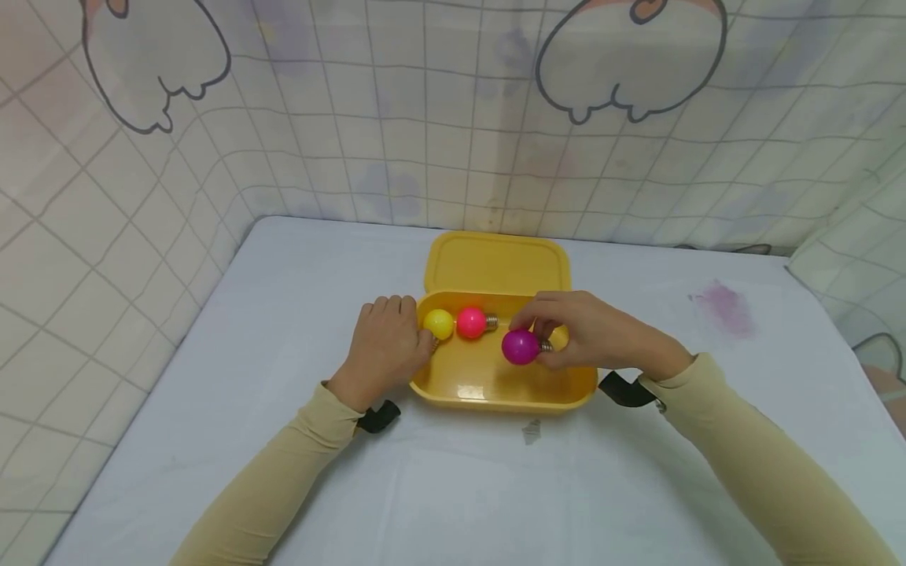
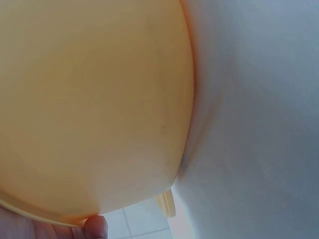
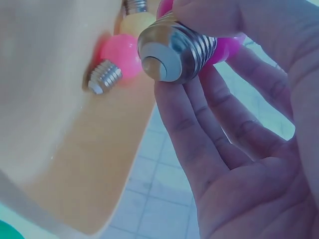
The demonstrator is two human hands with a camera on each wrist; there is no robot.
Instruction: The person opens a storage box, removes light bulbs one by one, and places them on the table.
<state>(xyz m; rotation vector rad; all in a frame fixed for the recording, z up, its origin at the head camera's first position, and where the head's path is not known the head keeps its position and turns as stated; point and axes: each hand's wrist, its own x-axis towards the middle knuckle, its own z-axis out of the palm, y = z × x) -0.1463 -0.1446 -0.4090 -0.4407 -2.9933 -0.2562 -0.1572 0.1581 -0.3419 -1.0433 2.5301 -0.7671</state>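
A yellow plastic box (image 1: 488, 393) lies on the table. Inside, near its far left corner, are a yellow light bulb (image 1: 439, 323) and a pink light bulb (image 1: 470, 323), side by side. My left hand (image 1: 385, 342) grips the box's left rim; in the left wrist view, fingertips (image 2: 96, 226) show at the rim beside the outer wall. Over the right part of the box, my right hand (image 1: 591, 334) pinches a purple light bulb (image 1: 520, 347) by its metal screw base (image 3: 174, 52). The purple globe is partly hidden behind the thumb in the right wrist view.
The box's yellow lid (image 1: 498, 263) lies behind it, against its far edge. A white cloth covers the table (image 1: 467, 487). A checked curtain (image 1: 453, 118) hangs behind. Part of a green object (image 3: 9, 230) shows at the right wrist view's corner.
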